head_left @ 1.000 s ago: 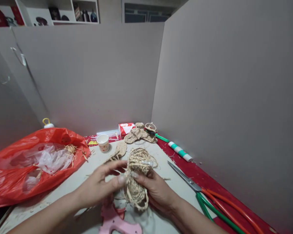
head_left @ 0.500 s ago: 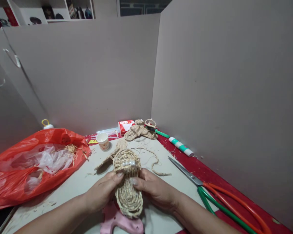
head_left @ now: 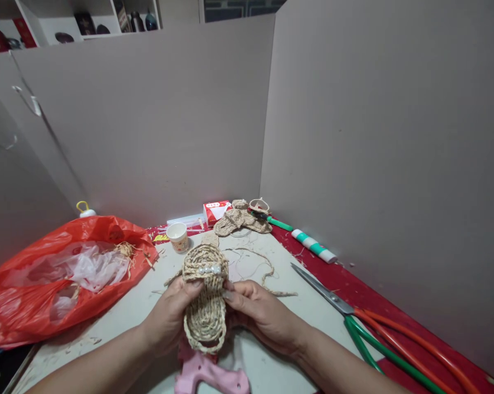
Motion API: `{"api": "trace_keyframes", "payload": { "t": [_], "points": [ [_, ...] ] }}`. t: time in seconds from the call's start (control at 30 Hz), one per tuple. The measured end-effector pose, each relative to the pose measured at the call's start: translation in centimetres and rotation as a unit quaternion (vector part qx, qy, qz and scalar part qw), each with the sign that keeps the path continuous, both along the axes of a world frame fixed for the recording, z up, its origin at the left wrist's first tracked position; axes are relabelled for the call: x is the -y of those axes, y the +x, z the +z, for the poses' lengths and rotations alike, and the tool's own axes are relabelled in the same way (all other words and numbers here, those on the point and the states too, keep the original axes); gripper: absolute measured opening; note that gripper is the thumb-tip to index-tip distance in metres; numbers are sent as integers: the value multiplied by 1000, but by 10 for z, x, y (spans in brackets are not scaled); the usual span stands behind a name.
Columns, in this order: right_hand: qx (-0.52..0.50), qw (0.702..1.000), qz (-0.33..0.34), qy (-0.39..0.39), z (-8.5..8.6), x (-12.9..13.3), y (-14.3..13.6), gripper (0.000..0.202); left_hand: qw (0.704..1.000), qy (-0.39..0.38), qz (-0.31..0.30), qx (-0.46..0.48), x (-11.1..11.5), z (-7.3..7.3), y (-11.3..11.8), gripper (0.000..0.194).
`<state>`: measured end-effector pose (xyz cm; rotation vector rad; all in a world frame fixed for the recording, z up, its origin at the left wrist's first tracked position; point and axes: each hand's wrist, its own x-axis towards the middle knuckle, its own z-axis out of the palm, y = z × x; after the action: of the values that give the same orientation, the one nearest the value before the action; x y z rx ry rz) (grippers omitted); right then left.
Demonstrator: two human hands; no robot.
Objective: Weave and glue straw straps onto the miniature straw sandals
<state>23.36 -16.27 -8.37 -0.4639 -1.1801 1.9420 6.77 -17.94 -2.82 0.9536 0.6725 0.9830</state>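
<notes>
Both hands hold a small straw slipper point(head_left: 205, 314), braided from coiled cord, with a row of shiny pale beads across its strap. My left hand point(head_left: 168, 306) pinches its left edge at the middle, thumb on top. On the other edge, my right hand point(head_left: 259, 312) grips with thumb and fingers. At the slipper's near end an outer strand stands apart from the coil, leaving a gap. Under it lies a pink plastic tool point(head_left: 212, 375), partly hidden. Another braided straw piece point(head_left: 210, 238) lies behind the slipper, mostly covered.
Large scissors point(head_left: 345, 309) with red and green handles lie on the right. A red plastic bag point(head_left: 119, 227) holding straw scraps is at left. Behind are a paper cup point(head_left: 177, 238), a red box point(head_left: 216, 212), straw pieces point(head_left: 247, 219), a green-white roll point(head_left: 314, 246) and a loose cord point(head_left: 270, 268).
The slipper has shifted slightly left and up in the view and tilted, and a gap now shows at its near-end strand. Both hands keep their grip. The whole view has shifted a little.
</notes>
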Motion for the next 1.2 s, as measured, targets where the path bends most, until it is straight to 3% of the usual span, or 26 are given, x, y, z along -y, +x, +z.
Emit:
{"api": "trace_keyframes", "payload": {
  "t": [0.1,0.3,0.43,0.8,0.97,1.1,1.2],
  "points": [
    [16,1000,9,3,3,-2,2,38,1000,-10,14,10,-1,2,-2,31],
    [29,998,-52,-33,8,-7,4,36,999,-13,36,7,-5,0,-7,24],
    [48,997,-50,-32,5,-8,3,37,999,-16,37,-6,-7,3,-9,26],
    [78,996,-46,-11,-1,-8,3,43,995,-67,-79,-7,-11,19,-16,21],
    [91,991,-87,34,1,-3,-1,45,998,-22,-25,-46,-9,11,-17,23],
    [48,998,-35,24,4,1,-2,43,996,16,43,-79,-7,1,-12,30],
    [11,1000,26,13,6,2,-2,33,997,20,29,-67,-6,-2,-7,39]
  ]
}}
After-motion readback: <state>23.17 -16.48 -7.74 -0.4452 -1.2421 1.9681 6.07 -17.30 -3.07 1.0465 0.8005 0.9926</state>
